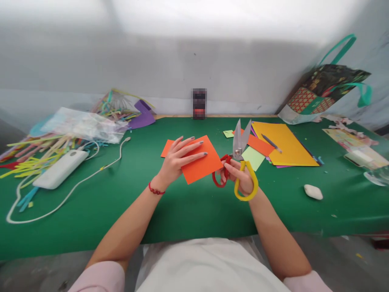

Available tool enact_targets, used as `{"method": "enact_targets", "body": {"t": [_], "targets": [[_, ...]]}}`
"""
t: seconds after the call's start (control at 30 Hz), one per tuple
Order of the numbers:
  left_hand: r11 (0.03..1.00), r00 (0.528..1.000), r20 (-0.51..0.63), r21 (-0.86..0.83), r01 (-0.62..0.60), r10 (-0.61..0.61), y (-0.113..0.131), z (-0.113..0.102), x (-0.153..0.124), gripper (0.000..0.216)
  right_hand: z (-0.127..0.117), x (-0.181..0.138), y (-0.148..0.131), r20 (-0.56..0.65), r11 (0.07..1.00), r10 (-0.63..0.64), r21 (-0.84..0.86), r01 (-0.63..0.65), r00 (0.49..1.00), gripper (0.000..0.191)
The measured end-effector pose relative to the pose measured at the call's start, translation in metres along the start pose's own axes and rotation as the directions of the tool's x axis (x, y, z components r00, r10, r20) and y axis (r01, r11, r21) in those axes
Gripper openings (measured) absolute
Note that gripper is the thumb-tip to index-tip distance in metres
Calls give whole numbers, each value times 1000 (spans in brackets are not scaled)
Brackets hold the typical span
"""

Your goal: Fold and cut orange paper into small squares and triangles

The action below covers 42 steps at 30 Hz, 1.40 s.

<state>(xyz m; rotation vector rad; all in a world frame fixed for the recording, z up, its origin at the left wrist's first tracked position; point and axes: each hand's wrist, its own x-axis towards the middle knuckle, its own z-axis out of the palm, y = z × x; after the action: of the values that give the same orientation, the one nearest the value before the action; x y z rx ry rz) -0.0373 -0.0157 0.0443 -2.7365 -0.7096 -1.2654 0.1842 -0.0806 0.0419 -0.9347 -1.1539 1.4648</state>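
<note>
**At the green surface: scissors in the right grip, orange sheet under the left**

At the middle of the green surface (188, 207), I saw the right hand (240, 178) with its grip closed through the handles of the scissors (240, 146), one loop red and one yellow. The blades pointed away from the body and stood parted. The left hand (179, 160) lay on the orange sheet (203, 164), its fingers stretched across the top. The thumb was hidden, so I could not tell whether that grip pinched the paper or only pressed on it. The sheet's right edge sat just beside the red loop. A red bracelet (156, 190) circled the left wrist.

A smaller orange piece (167, 148) showed from under the sheet on its left. To the right of the scissors lay a light green piece (253, 157), then a yellow sheet (285, 144) on a stack of coloured paper, with a pencil (271, 143) resting on it. A white eraser (313, 192) sat apart, nearer the front edge.

Far left, I made out a white power bank (60, 168) with its cable (69, 192) trailing across the surface, a heap of coloured paper strips (33, 156) and a clear plastic bag (82, 125). A patterned gift bag (325, 89) leaned against the wall at the far right.
</note>
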Motion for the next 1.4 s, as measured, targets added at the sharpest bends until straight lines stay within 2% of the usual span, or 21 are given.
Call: {"method": "enact_targets", "body": {"t": [0.13, 0.2, 0.23, 0.27, 0.3, 0.33, 0.37, 0.43, 0.47, 0.53, 0.6, 0.7, 0.77, 0.87, 0.93, 1.03, 1.23, 1.4], "targets": [[999, 997, 59, -35, 41, -39, 1, 5, 0, 35, 0, 14, 8, -46, 998, -37, -45, 35, 998, 31], [981, 987, 37, -103, 162, -159, -2, 12, 0, 35, -3, 19, 16, -83, 995, -83, -64, 78, 993, 31], [954, 967, -10, -168, 249, -254, -3, 17, 0, 38, -5, 21, 20, -112, 992, -101, -85, 91, 989, 31], [906, 928, -64, -252, 341, -367, -5, 22, 0, 42, -6, 23, 23, -154, 988, -123, -112, 107, 980, 31], [829, 866, -95, -359, 429, -490, -8, 27, 0, 45, -6, 25, 27, -196, 983, -145, -141, 118, 970, 31], [714, 785, -80, -481, 509, -614, -10, 31, -1, 47, -7, 26, 30, -244, 977, -170, -171, 130, 955, 31], [561, 701, 9, -593, 577, -713, -11, 35, -1, 48, -7, 26, 33, -286, 969, -198, -202, 142, 938, 30], [199, 542, 311, -699, 687, -780, -12, 41, -1, 55, -6, 27, 37, -353, 952, -247, -262, 158, 902, 29], [76, 487, 395, -712, 698, -778, -12, 43, -1, 58, -5, 28, 39, -377, 944, -264, -289, 158, 888, 28], [-47, 438, 446, -741, 670, -780, -10, 45, -1, 67, -4, 28, 41, -409, 932, -281, -333, 144, 868, 27], [-98, 423, 446, -771, 629, -789, -7, 46, -1, 70, -3, 30, 43, -427, 926, -279, -357, 123, 860, 27], [-128, 389, 436, -782, 610, -811, -6, 48, -1, 51, -4, 32, 47, -440, 929, -253, -359, 90, 861, 29], [-127, 344, 412, -777, 616, -844, -6, 49, -2, 41, -6, 33, 49, -435, 927, -238, -368, 70, 868, 31], [-112, 281, 353, -776, 621, -892, -7, 52, -4, 35, -8, 31, 52, -393, 880, -280, -469, 71, 876, 31], [-44, 279, 274, -781, 623, -920, -7, 52, -4, 35, -8, 30, 54, -333, 832, -318, -547, 93, 887, 28], [66, 323, 170, -792, 607, -931, -4, 51, -3, 38, -5, 29, 56, -267, 789, -326, -605, 106, 907, 26], [103, 398, 179, -800, 591, -900, 6, 48, 0, 44, 5, 32, 62, -321, 742, -305, -670, 13, 897, 28], [151, 476, 179, -804, 575, -861, 11, 45, 2, 49, 7, 38, 68, -333, 734, -342, -678, 28, 879, 26]]}}
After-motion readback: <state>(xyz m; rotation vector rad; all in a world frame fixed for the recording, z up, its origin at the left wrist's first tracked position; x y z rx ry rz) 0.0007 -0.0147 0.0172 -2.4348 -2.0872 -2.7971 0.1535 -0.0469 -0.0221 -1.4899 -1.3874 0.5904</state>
